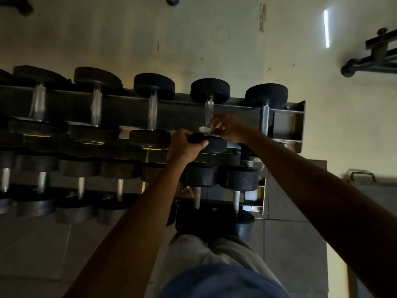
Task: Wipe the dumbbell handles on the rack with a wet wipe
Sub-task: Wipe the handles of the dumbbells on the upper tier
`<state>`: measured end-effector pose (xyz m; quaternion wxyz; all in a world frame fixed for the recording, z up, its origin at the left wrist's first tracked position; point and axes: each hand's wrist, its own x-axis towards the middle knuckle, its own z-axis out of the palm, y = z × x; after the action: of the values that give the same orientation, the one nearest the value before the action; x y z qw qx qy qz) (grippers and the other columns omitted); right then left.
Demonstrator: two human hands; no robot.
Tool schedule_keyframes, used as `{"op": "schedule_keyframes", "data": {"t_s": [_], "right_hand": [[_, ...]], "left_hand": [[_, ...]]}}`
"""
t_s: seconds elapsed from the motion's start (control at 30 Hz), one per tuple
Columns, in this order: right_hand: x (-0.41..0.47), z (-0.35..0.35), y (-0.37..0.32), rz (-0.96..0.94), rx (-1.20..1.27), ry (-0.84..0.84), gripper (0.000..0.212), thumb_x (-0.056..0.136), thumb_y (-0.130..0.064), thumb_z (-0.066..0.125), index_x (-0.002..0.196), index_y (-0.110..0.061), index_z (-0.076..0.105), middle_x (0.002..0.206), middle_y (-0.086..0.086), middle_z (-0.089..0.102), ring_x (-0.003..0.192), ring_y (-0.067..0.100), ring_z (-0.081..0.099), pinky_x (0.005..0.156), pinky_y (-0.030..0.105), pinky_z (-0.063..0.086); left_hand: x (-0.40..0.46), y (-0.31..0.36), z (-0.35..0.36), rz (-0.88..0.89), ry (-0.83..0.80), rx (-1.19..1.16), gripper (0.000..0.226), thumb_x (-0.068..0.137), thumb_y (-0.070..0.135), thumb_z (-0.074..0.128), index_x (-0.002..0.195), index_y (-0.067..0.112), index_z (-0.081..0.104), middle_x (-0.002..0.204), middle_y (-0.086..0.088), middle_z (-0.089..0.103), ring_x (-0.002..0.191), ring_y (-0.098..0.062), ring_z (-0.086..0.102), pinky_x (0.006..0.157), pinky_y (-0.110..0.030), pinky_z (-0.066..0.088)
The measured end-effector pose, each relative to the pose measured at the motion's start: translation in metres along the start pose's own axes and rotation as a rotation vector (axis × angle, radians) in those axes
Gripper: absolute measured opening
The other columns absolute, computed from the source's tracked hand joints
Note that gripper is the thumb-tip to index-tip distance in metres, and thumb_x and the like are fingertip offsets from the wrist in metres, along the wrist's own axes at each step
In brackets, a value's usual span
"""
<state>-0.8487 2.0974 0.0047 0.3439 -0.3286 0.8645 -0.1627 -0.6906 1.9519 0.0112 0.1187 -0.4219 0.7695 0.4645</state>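
Dumbbell handle [208, 112], the fourth from the left on the rack's top tier, stands as a bright metal bar between a far black head and a near black head [214, 144]. A white wet wipe [203, 129] sits bunched at the handle's near end, just above the near head. The right hand [227, 127] pinches the wipe against the handle, fingers curled round it. The left hand [184, 145] grips the rim of the near head, thumb on the near side and fingers curled over the top.

The neighbouring handle to the left [153, 111] and the end handle to the right [265, 120] both stand well apart from the hands, with open gaps of dark rail between them. The rack [287, 123] ends just beyond the rightmost dumbbell at a vertical metal end plate; past it lies pale wall. A lower tier [120, 168] of dumbbells sits nearer the person, beneath both forearms. Dim light blurs finer detail of the wipe.
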Motion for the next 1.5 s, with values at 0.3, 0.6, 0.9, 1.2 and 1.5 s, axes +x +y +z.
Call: {"op": "schedule_keyframes", "data": {"t_s": [0.3, 0.6, 0.9, 1.2, 1.5], "right_hand": [[-0.006, 0.005, -0.003, 0.108, 0.176, 0.025, 0.025, 0.090, -0.044, 0.074, 0.106, -0.027, 0.066, 0.103, -0.007, 0.064, 0.099, 0.012, 0.061, 0.085, 0.032, 0.048], [-0.004, 0.009, 0.006, 0.227, 0.397, -0.066, 0.012, 0.099, -0.007, 0.060, 0.106, -0.016, 0.064, 0.101, 0.001, 0.064, 0.088, 0.009, 0.060, 0.076, 0.026, 0.050], [0.006, 0.017, 0.011, 0.259, 0.461, -0.026, 0.015, 0.094, -0.022, 0.073, 0.109, -0.018, 0.072, 0.101, -0.004, 0.071, 0.096, 0.011, 0.067, 0.091, 0.033, 0.056], [-0.008, 0.017, -0.008, 0.069, 0.280, 0.260, 0.025, 0.088, -0.038, 0.079, 0.110, -0.027, 0.072, 0.105, -0.012, 0.071, 0.094, 0.000, 0.065, 0.078, 0.014, 0.045], [-0.001, 0.011, -0.005, 0.092, 0.216, 0.057, 0.017, 0.090, -0.031, 0.077, 0.098, -0.034, 0.063, 0.097, -0.017, 0.057, 0.100, 0.008, 0.058, 0.073, 0.018, 0.039]], "left_hand": [[-0.002, 0.002, -0.001, 0.021, -0.006, 0.002, 0.058, 0.081, 0.041, 0.092, 0.125, 0.020, 0.061, 0.120, -0.003, 0.068, 0.108, -0.021, 0.066, 0.093, -0.042, 0.058], [-0.002, 0.000, 0.000, 0.014, -0.013, -0.017, 0.060, 0.081, 0.043, 0.092, 0.126, 0.022, 0.059, 0.121, 0.001, 0.063, 0.106, -0.017, 0.063, 0.088, -0.040, 0.059], [0.005, -0.003, 0.000, -0.020, -0.033, -0.007, 0.054, 0.078, 0.048, 0.093, 0.113, 0.034, 0.053, 0.121, 0.002, 0.063, 0.105, -0.020, 0.067, 0.084, -0.051, 0.065], [0.007, -0.007, 0.002, -0.033, -0.034, -0.014, 0.065, 0.071, 0.057, 0.093, 0.118, 0.035, 0.055, 0.125, 0.001, 0.064, 0.107, -0.023, 0.067, 0.086, -0.052, 0.064], [0.005, -0.005, 0.002, -0.027, -0.044, 0.006, 0.060, 0.072, 0.057, 0.092, 0.114, 0.038, 0.052, 0.125, 0.001, 0.062, 0.105, -0.022, 0.066, 0.084, -0.051, 0.064]]}}
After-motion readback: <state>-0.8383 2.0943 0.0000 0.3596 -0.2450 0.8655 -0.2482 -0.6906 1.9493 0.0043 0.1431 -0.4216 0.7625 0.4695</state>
